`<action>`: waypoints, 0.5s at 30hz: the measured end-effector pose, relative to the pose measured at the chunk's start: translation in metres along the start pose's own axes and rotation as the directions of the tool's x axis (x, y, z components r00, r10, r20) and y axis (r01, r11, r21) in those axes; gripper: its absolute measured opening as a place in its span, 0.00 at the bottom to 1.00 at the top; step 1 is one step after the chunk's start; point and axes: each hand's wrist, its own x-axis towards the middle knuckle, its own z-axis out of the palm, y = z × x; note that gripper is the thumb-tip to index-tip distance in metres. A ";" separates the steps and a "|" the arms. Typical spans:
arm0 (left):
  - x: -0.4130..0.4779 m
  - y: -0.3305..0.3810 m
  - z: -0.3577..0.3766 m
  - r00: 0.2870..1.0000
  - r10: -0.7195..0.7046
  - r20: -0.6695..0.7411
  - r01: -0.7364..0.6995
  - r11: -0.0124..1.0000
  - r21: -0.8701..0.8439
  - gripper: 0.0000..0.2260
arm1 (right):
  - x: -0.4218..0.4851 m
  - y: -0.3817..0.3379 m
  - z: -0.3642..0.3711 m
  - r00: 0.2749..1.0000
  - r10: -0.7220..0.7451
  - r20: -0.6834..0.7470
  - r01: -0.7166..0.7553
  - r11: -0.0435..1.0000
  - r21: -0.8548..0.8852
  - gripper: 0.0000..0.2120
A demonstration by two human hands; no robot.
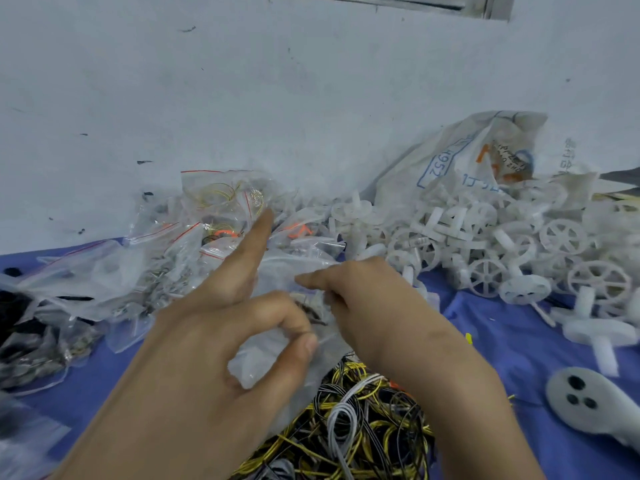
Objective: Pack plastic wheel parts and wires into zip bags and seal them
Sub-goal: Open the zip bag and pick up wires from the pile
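My left hand (221, 344) pinches a clear zip bag (273, 355) between thumb and middle finger, with the index finger pointing up and away. My right hand (374, 306) grips the same bag's top edge from the right. Something dark shows inside the bag between the two hands. Below the bag lies a tangle of yellow, white and black wires (360, 424). A heap of white plastic wheel parts (485, 244) spreads over the right side of the blue table (519, 358).
A pile of filled zip bags (194, 237) with red seal lines lies at the back left. A large printed white sack (478, 157) leans on the wall behind the wheels. A grey controller (588, 403) rests at the right front. The white wall rises close behind.
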 end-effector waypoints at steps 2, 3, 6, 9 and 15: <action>0.005 -0.004 -0.001 1.000 0.021 0.017 -0.022 0.995 0.096 0.08 | -0.009 0.002 -0.010 0.997 -0.053 -0.048 0.057 0.994 0.089 0.22; 0.005 -0.008 0.000 0.999 0.035 -0.018 -0.033 0.993 0.114 0.07 | -0.016 0.002 -0.018 0.990 -0.085 -0.114 0.107 0.973 0.203 0.19; 0.006 -0.013 0.001 0.995 -0.061 -0.084 0.054 0.995 -0.087 0.07 | -0.035 0.027 -0.041 0.907 0.018 -0.421 0.206 0.853 0.480 0.11; 0.006 -0.020 -0.003 0.989 -0.132 -0.074 0.113 0.970 -0.217 0.09 | -0.042 0.072 -0.047 0.912 0.215 -0.351 -0.036 0.892 0.451 0.13; -0.001 -0.033 -0.010 0.988 -0.139 -0.072 0.131 0.985 -0.110 0.11 | -0.040 0.114 0.032 0.916 0.303 0.265 -0.286 0.953 -0.101 0.08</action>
